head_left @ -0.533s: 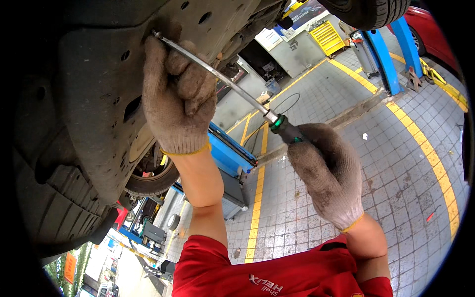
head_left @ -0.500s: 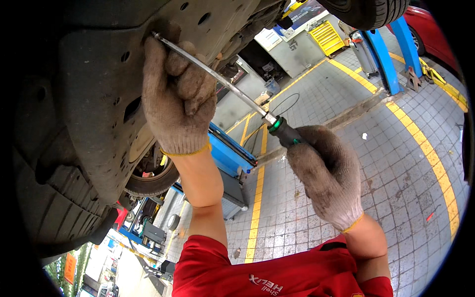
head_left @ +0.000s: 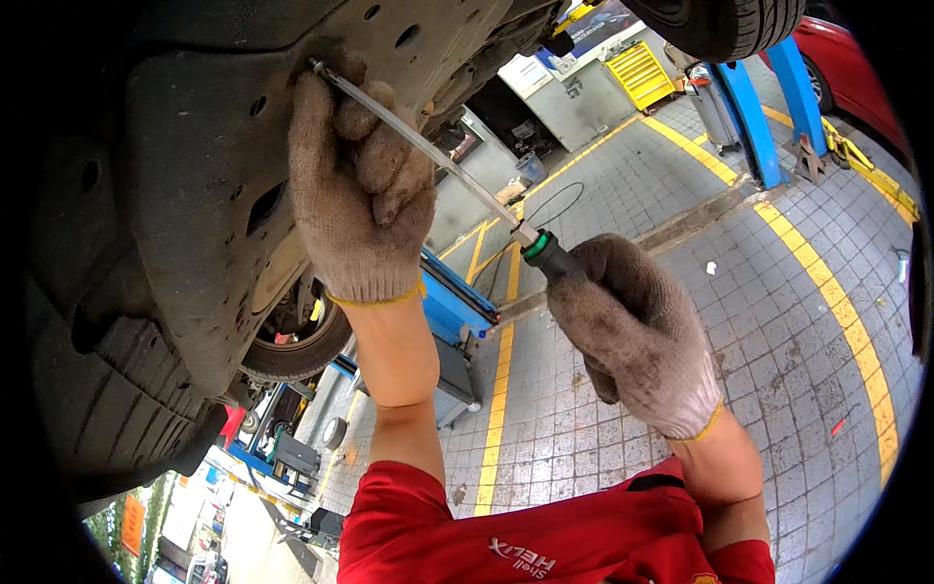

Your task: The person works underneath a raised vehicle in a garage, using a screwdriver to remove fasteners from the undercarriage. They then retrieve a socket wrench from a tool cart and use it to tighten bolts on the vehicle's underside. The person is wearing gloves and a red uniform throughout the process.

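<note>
A long screwdriver point(head_left: 438, 154) with a bare metal shaft and a black and green handle slants up to the left, its tip at the dark underbody panel point(head_left: 185, 165) of a raised car. My right hand point(head_left: 637, 336), in a soiled knit glove, is closed round the handle. My left hand point(head_left: 355, 209), gloved alike, is up against the panel with its fingers curled about the shaft near the tip. What the tip meets is hidden by shadow and the glove fingers.
Overhead at the right hangs a tyre point(head_left: 725, 24). Blue lift posts point(head_left: 749, 122) stand beyond it, near a red car point(head_left: 851, 78). A yellow tool cabinet point(head_left: 642, 73) is against the back wall. Behind my left forearm is a grey cart point(head_left: 452, 384); a cable point(head_left: 559, 200) lies on the tiled floor.
My right hand has turned slightly on the screwdriver handle and shifted a little left; a finger now shows below it. My left hand stays at the tip. The view has shifted slightly.
</note>
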A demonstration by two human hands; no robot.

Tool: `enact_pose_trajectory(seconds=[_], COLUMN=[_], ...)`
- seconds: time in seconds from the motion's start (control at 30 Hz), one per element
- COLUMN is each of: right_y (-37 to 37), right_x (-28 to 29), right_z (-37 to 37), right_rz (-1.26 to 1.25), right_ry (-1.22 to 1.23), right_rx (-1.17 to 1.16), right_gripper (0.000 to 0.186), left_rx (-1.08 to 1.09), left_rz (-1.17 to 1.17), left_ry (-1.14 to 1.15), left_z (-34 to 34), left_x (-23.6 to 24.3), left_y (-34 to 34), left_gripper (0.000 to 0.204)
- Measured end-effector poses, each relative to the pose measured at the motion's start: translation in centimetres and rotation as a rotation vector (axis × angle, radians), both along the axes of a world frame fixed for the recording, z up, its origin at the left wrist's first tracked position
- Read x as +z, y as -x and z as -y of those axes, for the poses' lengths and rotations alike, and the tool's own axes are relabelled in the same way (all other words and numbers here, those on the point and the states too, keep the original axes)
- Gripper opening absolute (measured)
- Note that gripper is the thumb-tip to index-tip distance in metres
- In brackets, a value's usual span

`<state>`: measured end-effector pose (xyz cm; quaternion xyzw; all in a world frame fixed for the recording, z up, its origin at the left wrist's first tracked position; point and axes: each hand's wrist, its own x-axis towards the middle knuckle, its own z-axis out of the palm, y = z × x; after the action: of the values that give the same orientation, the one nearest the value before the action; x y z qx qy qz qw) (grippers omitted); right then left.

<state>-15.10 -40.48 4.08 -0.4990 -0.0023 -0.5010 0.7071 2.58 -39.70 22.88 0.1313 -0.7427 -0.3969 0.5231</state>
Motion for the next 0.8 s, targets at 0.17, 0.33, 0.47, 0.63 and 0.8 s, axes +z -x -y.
enact_pose_trajectory(seconds=[0.17,0.33,0.47,0.63,0.8], right_y=[1.3,1.0,-1.1,-4.0,-1.9], right_x=[0.1,-1.7,-1.8,-6.4,-6.3], right_z=[0.9,3.3,-1.1,-1.6,-2.5], right_rz=[0.021,0.215,0.239,0.222,0.195], right_ry=[-0.059,-0.135,-0.081,0.333,0.003], right_rx=[0.300,0.698,0.048,-0.781,-0.194], right_gripper=[0.039,0.032,0.038,0.046,0.037], left_rx=[0.048,0.423,0.333,0.398,0.175], left_rz=[0.021,0.008,0.076,-0.080,0.141], left_ry=[0.049,0.092,0.141,0.101,0.143], left_z=[0.2,-1.9,-1.4,-1.0,-0.4], left_x=[-1.0,-4.1,-3.1,-4.0,-3.0], left_y=[0.1,1.5,-0.5,0.6,0.3], left_gripper=[0.035,0.036,0.033,0.029,0.033])
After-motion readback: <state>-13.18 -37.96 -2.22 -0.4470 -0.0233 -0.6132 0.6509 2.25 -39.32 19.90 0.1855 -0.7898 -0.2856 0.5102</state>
